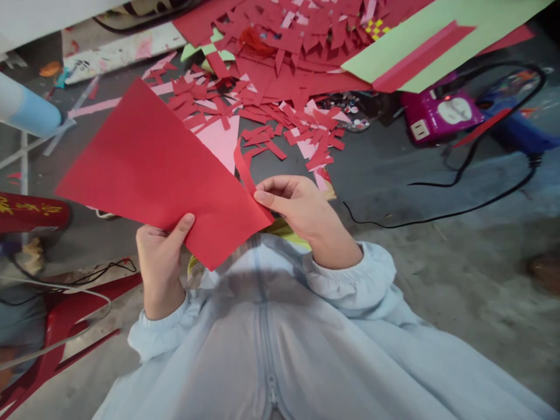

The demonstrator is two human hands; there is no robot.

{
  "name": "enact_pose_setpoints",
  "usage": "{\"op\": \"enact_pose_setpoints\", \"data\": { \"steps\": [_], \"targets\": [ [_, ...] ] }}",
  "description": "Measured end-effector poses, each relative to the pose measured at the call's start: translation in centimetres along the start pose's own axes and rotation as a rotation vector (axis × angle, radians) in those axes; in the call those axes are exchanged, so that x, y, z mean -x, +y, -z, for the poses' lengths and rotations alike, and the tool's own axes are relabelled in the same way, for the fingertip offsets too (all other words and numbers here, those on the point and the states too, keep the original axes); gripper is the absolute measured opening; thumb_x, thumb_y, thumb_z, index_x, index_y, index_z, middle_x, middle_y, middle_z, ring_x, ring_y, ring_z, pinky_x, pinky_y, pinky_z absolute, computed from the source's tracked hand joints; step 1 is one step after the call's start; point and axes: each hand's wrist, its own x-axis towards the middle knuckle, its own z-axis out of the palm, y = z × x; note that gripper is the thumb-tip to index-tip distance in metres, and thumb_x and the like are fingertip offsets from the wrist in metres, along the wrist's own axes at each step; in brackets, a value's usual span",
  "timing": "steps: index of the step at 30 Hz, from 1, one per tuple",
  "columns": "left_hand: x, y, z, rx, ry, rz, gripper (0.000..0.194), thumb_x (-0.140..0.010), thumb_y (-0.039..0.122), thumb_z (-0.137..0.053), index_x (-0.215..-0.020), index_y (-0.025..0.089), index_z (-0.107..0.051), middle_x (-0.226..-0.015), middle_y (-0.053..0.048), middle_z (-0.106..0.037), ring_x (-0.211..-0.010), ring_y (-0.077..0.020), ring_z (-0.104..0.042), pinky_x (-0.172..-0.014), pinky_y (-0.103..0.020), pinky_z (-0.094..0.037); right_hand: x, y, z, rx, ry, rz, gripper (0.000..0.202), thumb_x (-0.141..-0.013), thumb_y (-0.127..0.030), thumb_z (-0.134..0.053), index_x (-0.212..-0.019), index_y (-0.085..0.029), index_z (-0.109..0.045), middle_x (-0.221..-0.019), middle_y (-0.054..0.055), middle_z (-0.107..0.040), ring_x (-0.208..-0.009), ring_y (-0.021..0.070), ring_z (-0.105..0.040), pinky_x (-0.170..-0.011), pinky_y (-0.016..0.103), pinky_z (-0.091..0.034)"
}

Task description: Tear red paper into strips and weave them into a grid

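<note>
One red sheet (144, 163) hangs left of centre in the frame: the left hand (155, 262) pinches its lower edge, apparently steadying it, so the right hand (297, 207) can grip a narrow strip (245, 166) along its right edge; red scraps (262, 112) crowd the upper middle.

Red paper sheet (153, 166); plain, smooth, four-sided, straight-edged; held raised, long edges slanting from upper left to lower right; narrow red strip (244, 166); gently curved, beside the sheet's right edge, lower end at right-hand corner; join unclear.
</note>
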Motion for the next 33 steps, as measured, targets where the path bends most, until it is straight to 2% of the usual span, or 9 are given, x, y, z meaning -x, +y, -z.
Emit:
{"op": "enact_pose_setpoints", "data": {
  "steps": [9,11,15,18,21,25,30,33],
  "targets": [
    [0.0,0.1,-0.4,0.033,0.023,-0.028,0.023,-0.065,0.033,-0.09,-0.072,0.018,-0.075,-0.079,0.0,-0.069,-0.072,-0.0127,-0.063,-0.067,-0.024,-0.055,0.2,0.3,-0.8,0.051,0.139,0.127,0.03,-0.06,-0.044,-0.086,-0.066,-0.02,-0.069,-0.067,-0.002,-0.064,-0.063,0.0085,-0.053,-0.061,0.024,-0.045],
    [0.0,0.1,-0.3,0.016,0.032,-0.027,0.023,-0.065,0.033,-0.089,-0.07,0.017,-0.074,-0.077,0.0,-0.068,-0.07,-0.0125,-0.062,-0.065,-0.023,-0.055,0.3,0.3,-0.6,0.048,0.119,0.116,0.031,-0.061,-0.046,-0.086,-0.068,-0.021,-0.071,-0.069,-0.002,-0.065,-0.064,0.0088,-0.054,-0.061,0.024,-0.046],
    [0.0,0.3,-0.3,-0.037,0.069,-0.022,0.026,-0.065,0.035,-0.089,-0.069,0.016,-0.072,-0.074,0.0,-0.068,-0.066,-0.0126,-0.062,-0.064,-0.024,-0.055,0.3,0.4,0.1,0.024,-0.014,0.026,0.029,-0.062,-0.046,-0.087,-0.071,-0.021,-0.073,-0.069,-0.002,-0.066,-0.062,0.0087,-0.054,-0.062,0.024,-0.047],
    [0.1,0.4,-0.2,-0.044,0.068,-0.008,0.028,-0.066,0.038,-0.089,-0.069,0.016,-0.072,-0.073,0.0,-0.068,-0.066,-0.0128,-0.062,-0.064,-0.025,-0.056,0.3,0.4,0.2,0.008,-0.01,0.015,0.026,-0.059,-0.039,-0.089,-0.068,-0.021,-0.073,-0.068,-0.003,-0.066,-0.061,0.0079,-0.055,-0.063,0.024,-0.048],
    [0.2,0.3,0.2,-0.072,0.009,0.014,0.03,-0.068,0.042,-0.086,-0.077,0.017,-0.073,-0.081,-0.002,-0.072,-0.073,-0.0158,-0.067,-0.067,-0.026,-0.058,0.2,0.4,0.1,0.011,0.037,0.049,0.02,-0.061,-0.034,-0.087,-0.066,-0.02,-0.073,-0.068,-0.003,-0.067,-0.063,0.0077,-0.056,-0.064,0.023,-0.048],
    [0.2,0.4,0.2,-0.141,-0.114,0.035,0.038,-0.063,0.041,-0.089,-0.088,0.017,-0.073,-0.088,-0.005,-0.076,-0.08,-0.0209,-0.071,-0.069,-0.03,-0.06,0.3,0.4,-0.1,0.04,0.068,0.074,0.016,-0.063,-0.032,-0.084,-0.067,-0.02,-0.072,-0.069,-0.003,-0.068,-0.064,0.0083,-0.057,-0.065,0.023,-0.049],
    [0.1,0.9,-0.4,-0.107,-0.109,0.003,0.044,-0.062,0.038,-0.09,-0.099,0.02,-0.072,-0.104,-0.007,-0.076,-0.095,-0.0245,-0.071,-0.083,-0.036,-0.062,0.2,0.8,-0.2,0.082,0.093,0.097,0.018,-0.068,-0.036,-0.08,-0.07,-0.02,-0.071,-0.071,-0.001,-0.067,-0.067,0.01,-0.057,-0.065,0.025,-0.048],
    [0.1,0.8,-0.5,-0.115,-0.097,-0.038,0.047,-0.063,0.035,-0.089,-0.104,0.021,-0.071,-0.111,-0.007,-0.074,-0.102,-0.0242,-0.07,-0.091,-0.035,-0.06,0.2,0.8,-0.4,0.107,0.149,0.134,0.018,-0.068,-0.036,-0.078,-0.069,-0.02,-0.07,-0.068,-0.002,-0.065,-0.065,0.0096,-0.055,-0.063,0.025,-0.047]
  ]
}}
